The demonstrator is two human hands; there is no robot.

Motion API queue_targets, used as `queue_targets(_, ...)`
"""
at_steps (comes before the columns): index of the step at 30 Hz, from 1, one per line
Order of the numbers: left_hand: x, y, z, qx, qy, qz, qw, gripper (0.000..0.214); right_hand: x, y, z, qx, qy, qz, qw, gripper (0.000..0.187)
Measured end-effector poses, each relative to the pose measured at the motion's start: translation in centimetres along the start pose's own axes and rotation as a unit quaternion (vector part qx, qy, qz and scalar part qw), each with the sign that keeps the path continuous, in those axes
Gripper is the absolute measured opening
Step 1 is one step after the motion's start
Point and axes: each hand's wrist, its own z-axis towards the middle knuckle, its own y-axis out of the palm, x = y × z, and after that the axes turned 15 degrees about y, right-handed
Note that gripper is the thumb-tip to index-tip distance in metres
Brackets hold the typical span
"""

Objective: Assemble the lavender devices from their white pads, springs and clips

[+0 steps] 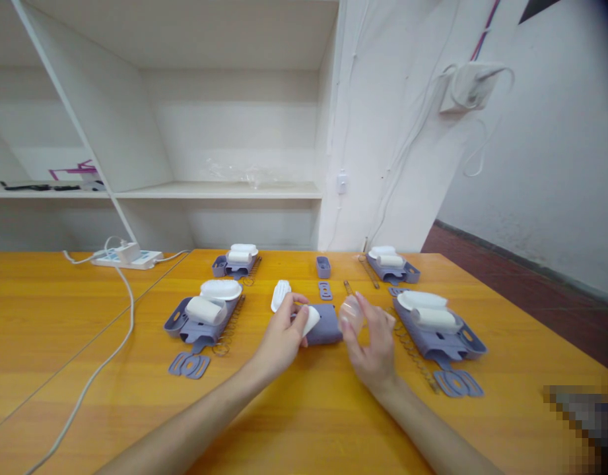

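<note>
- Left hand closed on a white piece, right hand pinching a clear piece; hands apart, grey box between
- Orange table
- Power strip, left
- White shelves, wall behind

My left grip and right grip are bare, with slim fingers; back from the wrists, my forearms are bare too, narrow nearest them, broader farther off.
</note>
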Motion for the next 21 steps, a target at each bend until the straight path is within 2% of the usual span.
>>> queue_targets(4,-0.5,-0.1,0.3,0.019,0.019,0.001,1.0,0.025,0.9,0.8,0.3,0.021,0.101,-0.029,0.994,0.039)
queue_targets(6,-0.7,-0.1,0.4,0.021,0.022,0.0,1.0,0.028,1.2,1.1,0.3,0.018,0.122,-0.052,0.991,0.038)
queue_targets(11,-1.3,0.0,0.7,0.028,0.037,-0.017,0.999,0.035,1.6,1.5,0.4,-0.019,0.103,-0.122,0.987,0.035)
queue_targets(15,-1.3,-0.1,0.9,0.04,0.052,0.0,0.998,0.038,1.5,1.5,0.2,-0.051,0.103,-0.149,0.982,0.019)
queue_targets(21,-0.8,0.0,1.4,0.009,0.074,0.033,0.997,0.032,1.1,1.1,0.4,-0.067,0.093,-0.158,0.981,0.015)
